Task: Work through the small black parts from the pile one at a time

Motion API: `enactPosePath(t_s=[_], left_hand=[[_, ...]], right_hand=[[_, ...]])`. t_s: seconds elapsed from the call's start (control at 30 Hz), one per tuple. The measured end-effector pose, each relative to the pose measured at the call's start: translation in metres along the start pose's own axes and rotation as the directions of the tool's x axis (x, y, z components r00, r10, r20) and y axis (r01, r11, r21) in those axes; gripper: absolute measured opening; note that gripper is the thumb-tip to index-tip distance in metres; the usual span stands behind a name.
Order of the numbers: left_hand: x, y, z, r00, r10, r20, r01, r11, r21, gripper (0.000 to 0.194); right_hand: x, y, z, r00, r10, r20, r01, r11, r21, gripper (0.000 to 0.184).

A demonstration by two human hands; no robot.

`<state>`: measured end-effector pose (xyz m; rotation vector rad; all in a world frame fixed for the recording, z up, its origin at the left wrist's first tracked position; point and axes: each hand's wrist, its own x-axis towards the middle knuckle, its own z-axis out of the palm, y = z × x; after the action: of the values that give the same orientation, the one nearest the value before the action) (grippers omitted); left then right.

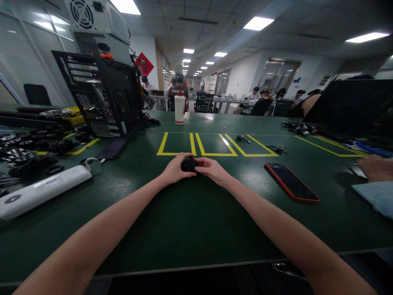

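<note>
A small black rounded object (188, 164) is held between my two hands, just above or on the green table (184, 229); its exact kind is too dark to make out. My left hand (177, 169) wraps around its left side, thumb below and fingers over the top. From the right, the fingertips of my right hand (213, 170) pinch its edge. Just beyond my hands, yellow tape (215, 155) marks out open-sided boxes on the tabletop. A small metal and black part (243, 138) lies inside the taped area, and a similar part (278, 148) rests farther right.
An orange-cased phone (291, 181) lies right of my hands. A white power strip-like bar (46, 190) sits left, near an open black computer case (107, 94). A white tumbler (179, 108) stands at the back. Another person's hand (376, 167) is at the right edge.
</note>
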<state>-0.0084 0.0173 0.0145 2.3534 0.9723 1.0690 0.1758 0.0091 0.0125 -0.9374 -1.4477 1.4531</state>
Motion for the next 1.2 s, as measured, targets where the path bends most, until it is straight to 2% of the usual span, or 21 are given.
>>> enactPosePath(t_s=[0.2,0.37,0.53,0.63,0.77,0.9,1.2], left_hand=[[-0.003,0.006,-0.001,0.999,0.037,-0.002,-0.036,0.999,0.033,0.061],[-0.003,0.006,-0.001,0.999,0.038,0.002,-0.038,0.999,0.037,0.061],[-0.003,0.003,0.0,0.999,0.049,0.01,-0.049,0.999,0.014,0.061],[-0.002,0.002,0.0,0.998,0.057,0.011,-0.057,0.998,0.007,0.062],[-0.003,0.003,0.0,0.997,0.081,0.021,-0.081,0.997,0.002,0.063],[-0.003,0.004,-0.001,0.995,0.094,0.035,-0.094,0.996,0.0,0.063],[-0.005,0.006,-0.002,0.996,0.085,0.041,-0.084,0.996,-0.01,0.063]], right_hand=[[0.0,0.001,0.004,0.999,0.01,-0.053,-0.006,0.997,0.077,0.026],[0.003,0.004,0.002,0.999,0.035,-0.024,-0.033,0.996,0.086,0.031],[-0.002,0.001,0.0,0.999,-0.022,0.023,0.023,0.999,-0.035,0.038],[-0.004,-0.001,0.001,0.999,0.004,0.036,-0.004,1.0,-0.006,0.037],[-0.003,0.0,0.005,0.999,0.003,-0.038,-0.001,0.999,0.054,0.024],[-0.002,0.002,0.007,0.998,0.009,-0.056,-0.006,0.999,0.048,0.029],[-0.008,0.001,0.003,0.999,-0.043,-0.02,0.041,0.994,-0.106,0.036]])
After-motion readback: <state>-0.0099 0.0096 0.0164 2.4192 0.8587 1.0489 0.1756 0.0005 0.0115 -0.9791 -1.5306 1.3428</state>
